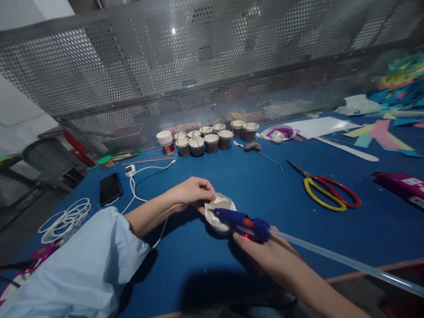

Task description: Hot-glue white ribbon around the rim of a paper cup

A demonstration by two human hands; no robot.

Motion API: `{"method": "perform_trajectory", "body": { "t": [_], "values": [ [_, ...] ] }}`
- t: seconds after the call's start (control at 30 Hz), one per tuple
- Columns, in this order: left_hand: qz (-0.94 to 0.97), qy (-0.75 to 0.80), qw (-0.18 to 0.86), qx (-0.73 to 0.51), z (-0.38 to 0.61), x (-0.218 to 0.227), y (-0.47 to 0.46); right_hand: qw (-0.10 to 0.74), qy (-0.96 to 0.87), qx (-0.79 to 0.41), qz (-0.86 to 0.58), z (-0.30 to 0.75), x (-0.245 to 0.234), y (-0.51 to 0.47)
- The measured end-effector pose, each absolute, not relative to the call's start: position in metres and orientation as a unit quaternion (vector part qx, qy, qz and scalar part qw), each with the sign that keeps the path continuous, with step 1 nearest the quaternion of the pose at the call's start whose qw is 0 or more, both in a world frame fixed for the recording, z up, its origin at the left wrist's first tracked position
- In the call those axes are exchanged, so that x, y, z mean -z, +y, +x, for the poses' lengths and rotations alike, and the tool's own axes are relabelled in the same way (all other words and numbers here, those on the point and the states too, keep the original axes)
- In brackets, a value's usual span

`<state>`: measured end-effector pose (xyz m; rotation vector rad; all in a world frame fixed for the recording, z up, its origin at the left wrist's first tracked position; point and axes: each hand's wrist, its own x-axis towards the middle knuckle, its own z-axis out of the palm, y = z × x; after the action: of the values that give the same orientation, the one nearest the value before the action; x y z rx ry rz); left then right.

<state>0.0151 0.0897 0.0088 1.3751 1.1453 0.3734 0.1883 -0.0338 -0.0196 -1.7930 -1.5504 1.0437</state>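
My right hand (pixel 265 254) grips a blue glue gun (pixel 243 224); a long clear glue stick (pixel 344 260) runs out of its back end. The gun's nozzle points into a small whitish bowl or cup (pixel 220 223) on the table, close to its left inner rim. With thumb and fingers closed, my left hand (pixel 198 192) pinches the far left edge of that bowl. A red light glows on the gun's side. Part of the bowl's right side is hidden behind the gun.
Small dark cups with handles (pixel 211 142) stand in rows beside stacked paper cups (pixel 165 142). Scissors (pixel 326 190) lie at right, a phone (pixel 110 188) and white cables (pixel 66 219) at left. Grey cord (pixel 252 146), paper strips (pixel 384 137) and a perforated screen (pixel 198 66) are farther back.
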Motion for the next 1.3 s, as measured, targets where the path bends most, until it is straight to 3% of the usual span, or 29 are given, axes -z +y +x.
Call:
{"method": "perform_trajectory", "body": {
  "t": [0.17,0.3,0.53,1.07,1.3],
  "values": [
    [0.593,0.492,0.615,-0.166,0.012,-0.005,0.091,0.281,-0.560,-0.409,-0.664,0.183,0.017,-0.032],
    [0.591,0.496,0.613,-0.171,0.010,-0.003,0.091,0.336,-0.559,-0.365,-0.664,0.180,0.024,-0.033],
    [0.584,0.505,0.611,-0.174,0.013,-0.011,0.086,0.336,-0.627,-0.313,-0.629,0.181,0.033,-0.035],
    [0.604,0.472,0.623,-0.158,0.009,-0.014,0.077,0.380,-0.448,-0.446,-0.675,0.191,-0.005,-0.057],
    [0.590,0.471,0.635,-0.162,0.006,-0.017,0.073,0.418,-0.427,-0.459,-0.657,0.197,0.000,-0.060]
  ]
}}
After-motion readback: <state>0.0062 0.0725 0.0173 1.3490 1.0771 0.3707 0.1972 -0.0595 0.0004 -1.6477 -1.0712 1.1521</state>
